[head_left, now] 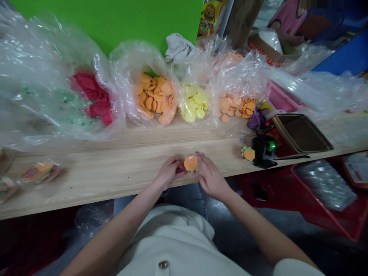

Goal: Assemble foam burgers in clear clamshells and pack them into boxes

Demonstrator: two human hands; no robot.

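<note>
A small toy hamburger (191, 163) stands near the table's front edge, with a round orange bun on top and green and red frilly layers beneath. My left hand (169, 170) is closed at its left side, fingertips bent against the red and green edge. Along its right side lies my right hand (212, 176), fingers stretched out and nearly straight. A second toy hamburger (248, 153) sits to the right, beside a black tape dispenser (263, 151) with a green roll. The layers between my hands are partly hidden.
Behind my hands, clear plastic bags hold red pieces (93, 96), orange discs (155, 94), yellow discs (194, 103) and more orange pieces (235, 105). Wrapped toy hamburgers (40, 172) lie at the left. A brown tray (304, 132) and a red crate (310, 216) are at the right.
</note>
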